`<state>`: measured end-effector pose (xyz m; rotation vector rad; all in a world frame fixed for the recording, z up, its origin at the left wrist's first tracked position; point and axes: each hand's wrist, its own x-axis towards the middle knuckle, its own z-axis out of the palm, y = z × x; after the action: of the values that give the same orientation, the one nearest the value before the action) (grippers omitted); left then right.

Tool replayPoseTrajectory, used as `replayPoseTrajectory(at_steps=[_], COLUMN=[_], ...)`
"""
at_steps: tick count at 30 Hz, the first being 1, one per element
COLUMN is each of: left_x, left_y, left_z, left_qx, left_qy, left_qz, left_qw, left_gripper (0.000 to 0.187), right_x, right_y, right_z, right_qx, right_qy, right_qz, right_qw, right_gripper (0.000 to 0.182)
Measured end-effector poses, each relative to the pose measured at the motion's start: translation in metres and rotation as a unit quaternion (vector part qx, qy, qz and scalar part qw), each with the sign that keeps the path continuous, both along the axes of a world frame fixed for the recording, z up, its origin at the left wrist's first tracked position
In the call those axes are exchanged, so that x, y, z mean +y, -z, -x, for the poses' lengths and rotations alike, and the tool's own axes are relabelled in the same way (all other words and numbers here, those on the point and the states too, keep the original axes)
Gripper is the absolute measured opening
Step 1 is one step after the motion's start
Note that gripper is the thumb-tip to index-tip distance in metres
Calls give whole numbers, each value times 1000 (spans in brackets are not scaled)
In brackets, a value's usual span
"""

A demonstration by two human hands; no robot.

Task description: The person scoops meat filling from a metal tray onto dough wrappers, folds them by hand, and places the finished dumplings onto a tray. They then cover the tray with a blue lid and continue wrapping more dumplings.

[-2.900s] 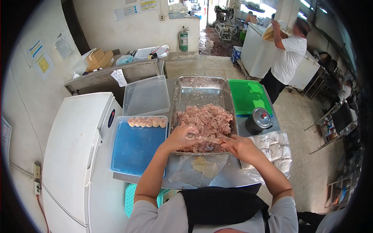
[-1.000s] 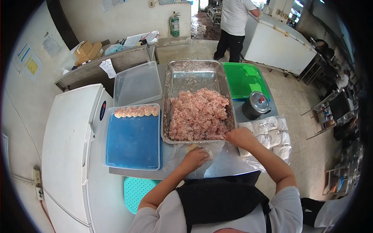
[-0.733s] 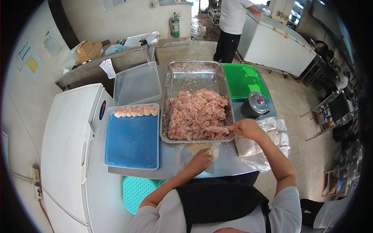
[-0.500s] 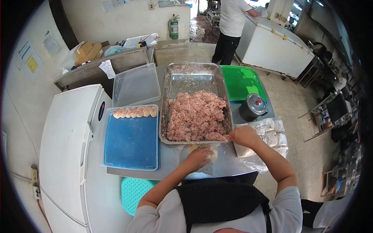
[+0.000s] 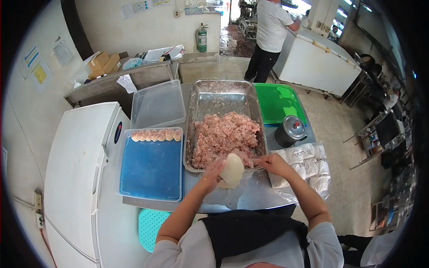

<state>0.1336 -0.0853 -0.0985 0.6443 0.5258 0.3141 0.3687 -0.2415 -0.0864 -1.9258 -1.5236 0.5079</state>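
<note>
My left hand point(image 5: 213, 176) holds a round, pale dough wrapper point(image 5: 233, 171) up at the near edge of the metal tray point(image 5: 191, 105). Close to the tray's near right corner, the fingers of my right hand point(image 5: 268, 163) are pinched together at the ground meat; what they grip is too small to tell. Pink ground meat point(image 5: 225, 136) fills the near part of the tray. On the left, a clear container with a blue base point(image 5: 152, 167) has a row of filled dumplings point(image 5: 156, 135) along its far edge.
A lidded metal pot point(image 5: 290, 131) and plastic-wrapped packs point(image 5: 308, 163) are on the right, near a green tray point(image 5: 279, 102). An empty clear container point(image 5: 159, 105) lies at the back left. A person in white point(image 5: 270, 31) stands by a white freezer point(image 5: 315, 60).
My left hand has risen from the table with a wrapper and is now at the tray's edge. My right hand has shifted slightly left. The camera view has tilted a little.
</note>
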Motion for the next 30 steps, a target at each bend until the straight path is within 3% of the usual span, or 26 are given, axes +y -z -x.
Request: replayPoseTrajectory(at_steps=[1, 3, 4, 6, 11, 12, 14, 15, 16, 18, 20, 22, 24, 25, 26, 27, 28, 30], left_x=[8, 26, 30, 33, 41, 38, 30, 30, 29, 45, 57, 62, 74, 90, 98, 90, 75, 53], left_y=[-2, -8, -16, -31, -24, -31, -49, -63, -69, -46, -22, -8, 16, 41, 55, 35, 0, -41], left_z=[-3, -12, -20, -37, -69, -71, -70, -72, -73, -70, -65, -64, -70, -73, -81, -75, -64, -64], left_qx=[-1, -52, -53, -48, -109, -171, -227, -256, -282, -300, -312, -118, -138, -361, -556, -389, -207, -131], left_qy=[-1, 15, 16, -141, -155, -126, -97, -119, -142, -140, -134, -261, -225, -70, 96, -14, -121, -163], left_qz=[0, -147, -148, -112, -32, -9, 18, 53, 89, 102, 114, 177, 138, 149, 168, 141, 91, 103], left_qw=[1000, 988, 987, 982, 981, 977, 969, 958, 945, 938, 934, 942, 955, 918, 808, 910, 967, 973], left_gripper=[33, 40, 40, 41, 40, 41, 42, 49, 57, 62, 67, 75, 79, 80, 81, 80, 80, 67], right_x=[1, 5, 8, 16, 43, 47, 53, 59, 61, 49, 31, 26, 30, 33, 32, 30, 28, 17], right_y=[1, 0, -10, -32, -52, -53, -30, -28, -28, -41, -56, -81, -78, -60, -53, -62, -75, -97], right_z=[-2, -4, -2, 3, 29, 34, 41, 45, 48, 44, 38, 51, 54, 53, 51, 46, 40, 49], right_qx=[-1, 181, 180, 251, 353, 381, 322, 151, -23, -42, -187, -208, -231, -218, -209, -223, -236, -324], right_qy=[-1, 106, 106, 154, 99, 95, 116, 104, 89, 75, 10, 12, 42, 15, -5, -9, -15, 11], right_qz=[0, -62, -64, -85, -131, -133, -131, -195, -252, -223, 34, 82, 124, 77, 31, 62, 94, 83], right_qw=[1000, 976, 976, 952, 921, 910, 931, 963, 964, 971, 982, 975, 964, 973, 977, 973, 967, 942], right_gripper=[25, 29, 29, 31, 28, 28, 28, 29, 29, 32, 31, 29, 27, 25, 23, 22, 22, 21])
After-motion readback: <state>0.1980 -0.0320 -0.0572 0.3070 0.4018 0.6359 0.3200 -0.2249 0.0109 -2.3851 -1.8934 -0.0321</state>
